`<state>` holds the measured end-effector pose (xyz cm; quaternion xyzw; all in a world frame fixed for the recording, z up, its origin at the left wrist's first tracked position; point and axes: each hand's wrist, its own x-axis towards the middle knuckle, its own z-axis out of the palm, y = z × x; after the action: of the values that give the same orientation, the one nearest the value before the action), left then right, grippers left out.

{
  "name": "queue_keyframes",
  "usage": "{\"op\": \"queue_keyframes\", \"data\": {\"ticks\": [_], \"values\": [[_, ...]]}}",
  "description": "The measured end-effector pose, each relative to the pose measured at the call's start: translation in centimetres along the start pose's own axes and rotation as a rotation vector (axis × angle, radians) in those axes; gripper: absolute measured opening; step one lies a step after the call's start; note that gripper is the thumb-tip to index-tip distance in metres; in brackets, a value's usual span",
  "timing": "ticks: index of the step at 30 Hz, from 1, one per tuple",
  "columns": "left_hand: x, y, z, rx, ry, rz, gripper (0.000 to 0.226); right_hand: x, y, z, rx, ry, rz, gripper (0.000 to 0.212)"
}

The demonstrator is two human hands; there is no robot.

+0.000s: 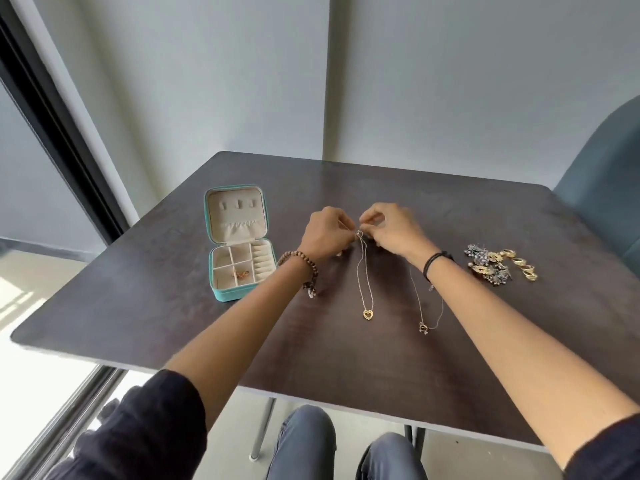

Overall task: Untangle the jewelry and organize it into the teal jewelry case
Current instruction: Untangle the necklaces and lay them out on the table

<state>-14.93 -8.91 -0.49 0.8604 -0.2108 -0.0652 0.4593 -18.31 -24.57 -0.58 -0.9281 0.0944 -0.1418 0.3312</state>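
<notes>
**Item 1: gold heart-pendant necklace** (367, 313). Lies mid-table, chain in a long narrow loop, pendant at the near end. The far end is lifted to the clasp area (360, 233), between both hands.
- Left hand (327, 233): fingers curled, tips pinching the chain just left of the clasp.
- Right hand (389, 230): fingers curled, thumb and forefinger nipping the same end from the right. The two hands' fingertips are nearly touching.
- Step, est.: working the clasp or the last knot on this chain; too small to tell which.
- Next, prob.: a fine two-finger pull w/o kinking the chain, then carry it to the case.

**Item 2: second necklace** (423, 328). Thin silver-tone chain just right of item 1, partly under the right forearm. Appears separate from item 1.

**Item 3: teal jewelry case** (235, 293). Open, left of the hands. One small orange-gold piece (240, 273) sits in a front compartment.

**Item 4: pile of rings and beaded pieces** (502, 265). Far right, well apart from the case and not yet sorted.

**Surface:** dark table (346, 382).
</notes>
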Motion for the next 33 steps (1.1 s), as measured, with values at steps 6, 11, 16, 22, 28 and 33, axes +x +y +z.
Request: {"op": "queue_keyframes", "data": {"ticks": [6, 11, 16, 22, 28, 33], "values": [[-1.3, 0.4, -1.1, 0.047, 0.045, 0.075, 0.018, -1.8, -1.3, -0.3, 0.038, 0.033, 0.011, 0.009], [-3.7, 0.4, -3.5, 0.070, 0.107, 0.119, 0.018, -3.8, -4.7, -0.5, 0.070, 0.028, -0.063, 0.006], [-6.7, -1.4, -7.4, 0.157, 0.154, 0.121, 0.013, -5.5, -8.6, 1.1, 0.143, -0.031, -0.121, 0.006], [-9.5, -4.9, -12.5, 0.216, 0.202, 0.048, 0.010, -6.8, -12.2, 4.2, 0.120, -0.160, -0.210, 0.003], [-10.8, -7.2, -15.0, 0.271, 0.223, -0.007, 0.014, -6.9, -14.5, 6.2, -0.051, -0.257, -0.287, 0.010], [-11.2, -8.0, -15.2, 0.291, 0.257, -0.025, 0.017, -7.2, -16.2, 6.8, -0.146, -0.323, -0.324, 0.017]]}}
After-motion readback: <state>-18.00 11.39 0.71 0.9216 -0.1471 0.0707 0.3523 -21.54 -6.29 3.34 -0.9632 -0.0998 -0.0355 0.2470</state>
